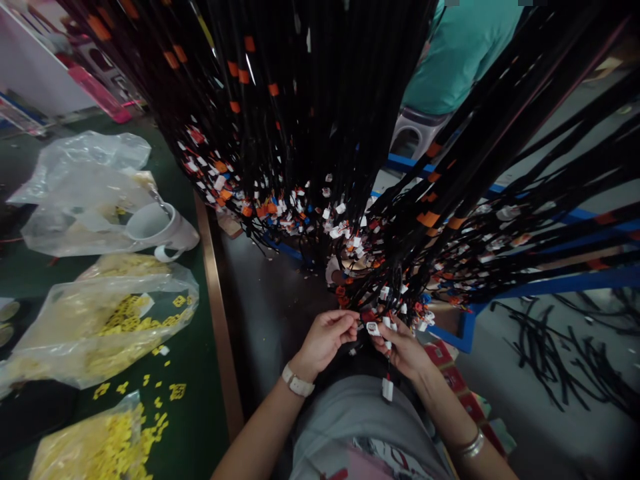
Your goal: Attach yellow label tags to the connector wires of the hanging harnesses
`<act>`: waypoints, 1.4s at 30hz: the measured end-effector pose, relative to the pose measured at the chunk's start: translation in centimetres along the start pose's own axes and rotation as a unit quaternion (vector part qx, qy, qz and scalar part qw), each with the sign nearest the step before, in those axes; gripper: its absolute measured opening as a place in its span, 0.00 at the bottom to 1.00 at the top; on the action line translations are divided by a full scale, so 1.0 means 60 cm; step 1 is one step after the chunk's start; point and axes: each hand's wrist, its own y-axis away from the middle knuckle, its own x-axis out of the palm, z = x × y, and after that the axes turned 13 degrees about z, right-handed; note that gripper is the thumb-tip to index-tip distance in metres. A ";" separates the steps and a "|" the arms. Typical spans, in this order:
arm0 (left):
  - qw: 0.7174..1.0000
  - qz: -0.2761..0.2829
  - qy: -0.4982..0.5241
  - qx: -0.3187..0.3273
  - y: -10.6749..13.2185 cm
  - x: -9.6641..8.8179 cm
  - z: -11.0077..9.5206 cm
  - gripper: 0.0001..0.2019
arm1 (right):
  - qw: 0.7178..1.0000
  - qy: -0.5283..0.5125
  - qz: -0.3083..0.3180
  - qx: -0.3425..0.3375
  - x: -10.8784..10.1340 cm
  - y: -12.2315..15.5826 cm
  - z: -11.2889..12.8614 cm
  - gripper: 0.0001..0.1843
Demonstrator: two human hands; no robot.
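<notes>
My left hand [327, 340], with a pale watch on its wrist, is closed in a pinch; whatever lies between its fingertips is too small to make out. Beside it, my right hand [406, 350] grips the wire ends of a black cable bundle. A white connector [373, 328] sticks out at its fingertips. Another white connector [387, 389] dangles on short wires below that hand. Just beyond both hands hangs a dense mass of black wire harnesses [320, 120], ending in many white, orange, red and blue connectors [355, 241].
On the left, a green tabletop [193, 413] bears plastic bags of small yellow parts [127, 317] and a white mug [159, 230] lying near them. A blue metal frame [467, 330] stands at right. Cut black tubes [560, 360] lie beyond it. A person in teal [450, 67] sits behind the harnesses.
</notes>
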 end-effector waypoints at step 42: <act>0.859 0.015 -0.498 0.118 0.014 0.027 -0.009 0.05 | 0.996 0.088 -0.015 0.010 0.007 0.001 0.000 0.23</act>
